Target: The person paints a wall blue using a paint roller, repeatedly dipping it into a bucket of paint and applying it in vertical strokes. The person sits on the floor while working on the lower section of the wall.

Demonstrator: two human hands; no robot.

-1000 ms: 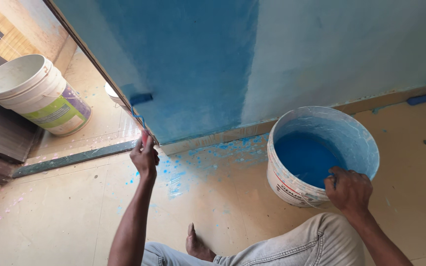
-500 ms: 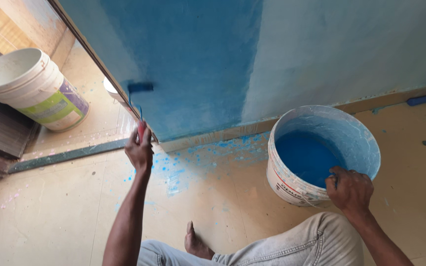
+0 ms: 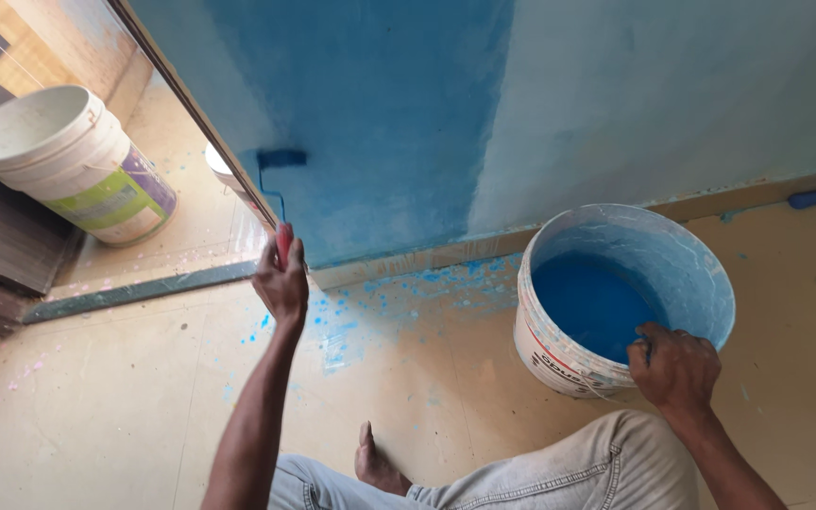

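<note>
Two sets of fingers are gripping now: the left hand [image 3: 281, 276] is clasping the red handle of a small roller [image 3: 280, 159] lying crosswise at its 12 o'clock on the blue wall [image 3: 380, 113], while the right hand [image 3: 674, 366] is pinching the paint bucket [image 3: 616, 302] rim at 5 o'clock.

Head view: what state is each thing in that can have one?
Left hand: closed around the roller's red handle.
Paint roller: against the wall, coated blue.
Right hand: gripping the bucket's near rim.
Paint bucket: open, tilted, blue paint inside.
Wall: left part dark blue, right part pale.
Second bucket: open, upright.
</note>
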